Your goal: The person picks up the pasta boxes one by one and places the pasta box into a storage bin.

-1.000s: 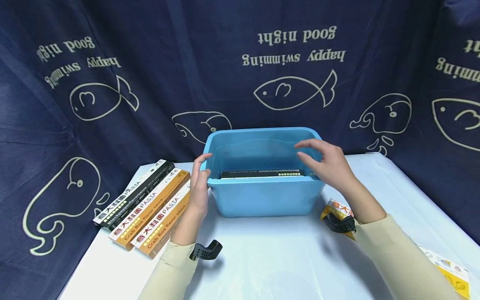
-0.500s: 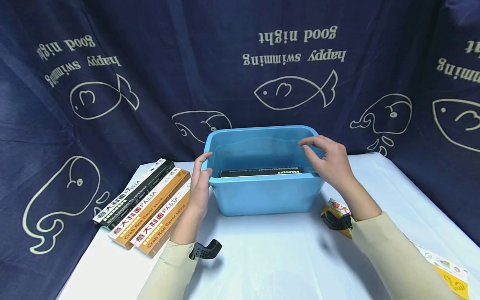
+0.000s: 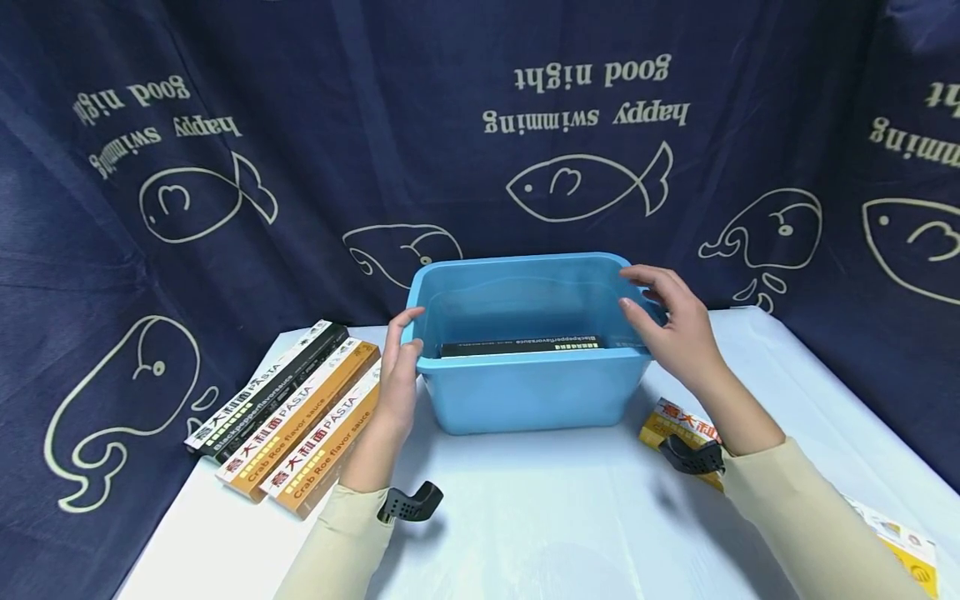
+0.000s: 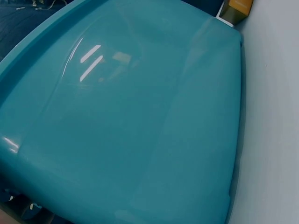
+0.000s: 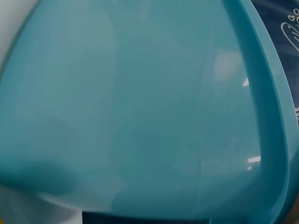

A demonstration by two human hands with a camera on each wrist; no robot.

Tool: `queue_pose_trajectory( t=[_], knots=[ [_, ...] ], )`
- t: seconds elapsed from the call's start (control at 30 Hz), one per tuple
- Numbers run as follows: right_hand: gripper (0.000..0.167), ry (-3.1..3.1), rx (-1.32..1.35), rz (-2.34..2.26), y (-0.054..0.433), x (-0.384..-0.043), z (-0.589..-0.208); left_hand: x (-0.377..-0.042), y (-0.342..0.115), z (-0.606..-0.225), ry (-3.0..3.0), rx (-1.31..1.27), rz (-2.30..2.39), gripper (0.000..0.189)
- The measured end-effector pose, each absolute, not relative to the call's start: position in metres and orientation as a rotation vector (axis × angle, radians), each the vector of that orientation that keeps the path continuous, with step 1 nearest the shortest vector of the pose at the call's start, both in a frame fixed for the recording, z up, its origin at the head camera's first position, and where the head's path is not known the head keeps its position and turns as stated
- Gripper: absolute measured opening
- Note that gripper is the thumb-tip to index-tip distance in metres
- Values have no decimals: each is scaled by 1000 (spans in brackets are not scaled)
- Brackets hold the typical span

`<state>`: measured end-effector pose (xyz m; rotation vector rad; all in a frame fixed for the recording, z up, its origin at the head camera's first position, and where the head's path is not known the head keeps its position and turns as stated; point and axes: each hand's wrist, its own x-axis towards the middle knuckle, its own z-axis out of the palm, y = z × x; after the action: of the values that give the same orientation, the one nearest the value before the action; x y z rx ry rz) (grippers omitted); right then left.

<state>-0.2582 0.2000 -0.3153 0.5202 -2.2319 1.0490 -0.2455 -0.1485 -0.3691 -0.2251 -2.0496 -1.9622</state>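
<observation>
A light blue plastic bin (image 3: 532, 396) stands on the table, and its outer side fills both wrist views. Inside it, near the front wall, lies a black box (image 3: 525, 345) printed "Blackpepperflavorsauce". My left hand (image 3: 397, 375) holds the bin's left rim, with fingers bent over the edge. At the right rim is my right hand (image 3: 671, 329), its thumb and fingers spread apart and loosely bent over the bin's edge. Whether its fingers touch the rim is hard to tell. Neither wrist view shows the fingers clearly.
Left of the bin lie a black pasta box (image 3: 270, 387) and two orange pasta boxes (image 3: 300, 425), side by side. A yellow box (image 3: 675, 425) sits under my right wrist, and another yellow box (image 3: 903, 542) is at the right edge. A dark blue curtain (image 3: 450, 150) hangs behind.
My right hand has shifted right, and its thumb and fingers have spread wider. The bin has moved only slightly. My left hand stays at the left rim.
</observation>
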Motion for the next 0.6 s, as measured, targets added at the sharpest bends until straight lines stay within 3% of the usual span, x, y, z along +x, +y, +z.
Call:
queue_pose_trajectory(
  t=[0.33, 0.6],
  knots=[
    [74, -2325, 568, 1230, 219, -246, -320, -246, -148, -369, -2045, -226, -1958, 50],
    [88, -2406, 597, 1261, 238, -240, -332, -246, -149, -371, -2049, -235, -1963, 51]
  ],
)
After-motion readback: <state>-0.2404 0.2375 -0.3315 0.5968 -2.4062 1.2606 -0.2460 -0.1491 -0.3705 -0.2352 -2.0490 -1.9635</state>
